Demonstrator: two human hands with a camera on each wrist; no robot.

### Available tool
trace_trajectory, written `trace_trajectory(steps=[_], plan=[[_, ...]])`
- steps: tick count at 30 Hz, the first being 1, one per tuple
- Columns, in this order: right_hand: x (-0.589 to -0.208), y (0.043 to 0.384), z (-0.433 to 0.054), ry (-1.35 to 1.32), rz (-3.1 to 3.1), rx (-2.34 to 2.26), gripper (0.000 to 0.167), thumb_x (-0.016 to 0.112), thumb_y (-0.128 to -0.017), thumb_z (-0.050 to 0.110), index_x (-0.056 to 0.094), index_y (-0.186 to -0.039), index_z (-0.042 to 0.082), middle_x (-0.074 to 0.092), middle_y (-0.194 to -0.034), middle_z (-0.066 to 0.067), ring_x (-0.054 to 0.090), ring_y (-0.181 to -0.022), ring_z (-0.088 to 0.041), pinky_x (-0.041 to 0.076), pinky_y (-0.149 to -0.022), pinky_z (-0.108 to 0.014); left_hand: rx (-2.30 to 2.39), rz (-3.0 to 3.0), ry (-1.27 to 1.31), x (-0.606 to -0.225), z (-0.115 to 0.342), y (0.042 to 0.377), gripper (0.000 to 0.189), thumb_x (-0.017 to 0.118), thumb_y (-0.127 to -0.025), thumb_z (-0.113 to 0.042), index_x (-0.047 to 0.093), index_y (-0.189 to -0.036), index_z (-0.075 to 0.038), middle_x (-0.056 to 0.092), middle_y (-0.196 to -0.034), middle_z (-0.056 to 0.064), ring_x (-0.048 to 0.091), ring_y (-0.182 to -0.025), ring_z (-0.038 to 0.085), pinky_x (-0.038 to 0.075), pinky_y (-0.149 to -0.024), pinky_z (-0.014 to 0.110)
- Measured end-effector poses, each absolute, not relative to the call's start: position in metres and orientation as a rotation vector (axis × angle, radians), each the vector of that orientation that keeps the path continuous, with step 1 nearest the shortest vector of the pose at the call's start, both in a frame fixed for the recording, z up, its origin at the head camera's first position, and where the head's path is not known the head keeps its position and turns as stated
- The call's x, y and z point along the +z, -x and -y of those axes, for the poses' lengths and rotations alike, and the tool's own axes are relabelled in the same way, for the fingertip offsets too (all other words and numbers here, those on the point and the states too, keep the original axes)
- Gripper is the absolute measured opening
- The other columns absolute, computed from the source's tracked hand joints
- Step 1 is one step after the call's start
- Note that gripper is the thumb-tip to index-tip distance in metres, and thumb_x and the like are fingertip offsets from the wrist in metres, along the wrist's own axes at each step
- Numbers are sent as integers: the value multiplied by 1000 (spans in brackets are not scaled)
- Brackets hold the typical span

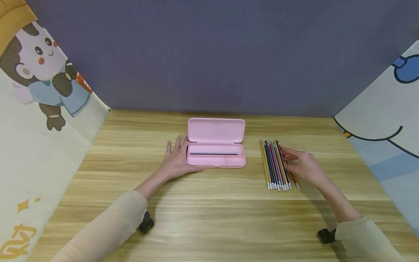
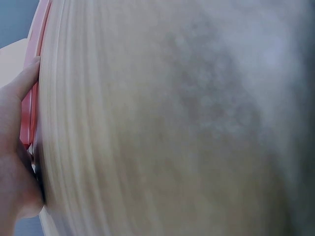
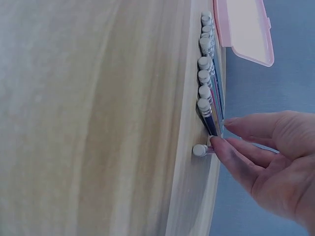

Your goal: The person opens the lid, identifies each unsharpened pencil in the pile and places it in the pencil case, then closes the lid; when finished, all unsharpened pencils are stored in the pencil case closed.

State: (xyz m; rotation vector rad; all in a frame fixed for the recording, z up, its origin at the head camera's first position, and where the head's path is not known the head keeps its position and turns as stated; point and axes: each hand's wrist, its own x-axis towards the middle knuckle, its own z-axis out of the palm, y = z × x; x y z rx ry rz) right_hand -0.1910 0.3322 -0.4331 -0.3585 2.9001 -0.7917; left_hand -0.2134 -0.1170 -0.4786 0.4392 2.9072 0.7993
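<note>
A pink pencil case [image 1: 216, 161] lies with its lid [image 1: 216, 130] raised at the back. One dark pencil [image 1: 216, 153] is in its long rear compartment. My left hand [image 1: 176, 160] rests at the case's left end, fingers spread, thumb along the front edge. To the right, a row of pencils [image 1: 275, 165] in several colours lies side by side, white erasers toward me. My right hand [image 1: 304, 165] is at the row's right side, thumb and fingertips apart and touching or close to the pencils. Beneath it, a reddish pencil [image 1: 296, 181] lies slanted, its eraser end apart from the row.
The wood-grain table [image 1: 209, 218] meets a dark grey-blue panel [image 1: 216, 58] at the back. Printed cartoon panels stand at the left [image 1: 42, 145] and right [image 1: 386, 145]. In the case, a small divider [image 1: 227, 160] splits the front compartment.
</note>
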Motion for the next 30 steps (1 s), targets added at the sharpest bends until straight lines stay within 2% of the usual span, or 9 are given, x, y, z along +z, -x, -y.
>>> trace_trajectory(steps=[3, 6, 9, 14, 25, 30], plan=[[-432, 192, -332, 361, -2885, -776, 67, 72, -90, 2, 46, -152, 0, 61, -142, -27, 68, -115, -44, 50, -68, -23, 808, -2906, -439, -479, 117, 213, 112, 80, -72, -71, 33, -156, -13, 14, -174, 12, 0, -163, 37, -10, -129, 62], [-432, 193, -331, 353, -2877, -760, 69, 74, -89, 2, 45, -153, 0, 60, -143, -27, 67, -116, -44, 46, -66, -21, 815, -2903, -438, -478, 117, 213, 113, 80, -71, -71, 33, -156, -13, 14, -174, 12, 0, -163, 37, -10, -129, 61], [-432, 193, -330, 340, -2873, -746, 70, 75, -89, 2, 45, -153, -1, 60, -143, -27, 66, -117, -44, 48, -69, -24, 815, -2901, -435, -478, 117, 214, 113, 79, -71, -72, 33, -155, -13, 14, -174, 12, 0, -163, 37, -11, -129, 61], [-432, 194, -329, 331, -2877, -738, 72, 77, -87, 3, 45, -152, -2, 61, -142, -27, 66, -118, -44, 55, -80, -36, 809, -2901, -420, -479, 117, 214, 112, 80, -71, -71, 33, -155, -12, 14, -174, 12, 0, -163, 36, -11, -129, 61], [-432, 198, -328, 283, -2884, -672, 75, 77, -87, 5, 43, -153, -2, 59, -143, -28, 66, -116, -45, 59, -82, -46, 806, -2903, -421, -479, 116, 214, 114, 80, -71, -71, 32, -156, -12, 13, -175, 12, 0, -163, 36, -10, -129, 61], [-431, 203, -327, 260, -2869, -654, 75, 78, -87, 6, 42, -152, -5, 61, -140, -28, 68, -113, -44, 60, -79, -44, 799, -2905, -424, -480, 116, 215, 114, 79, -71, -72, 31, -156, -13, 14, -175, 12, 0, -163, 36, -10, -129, 61]])
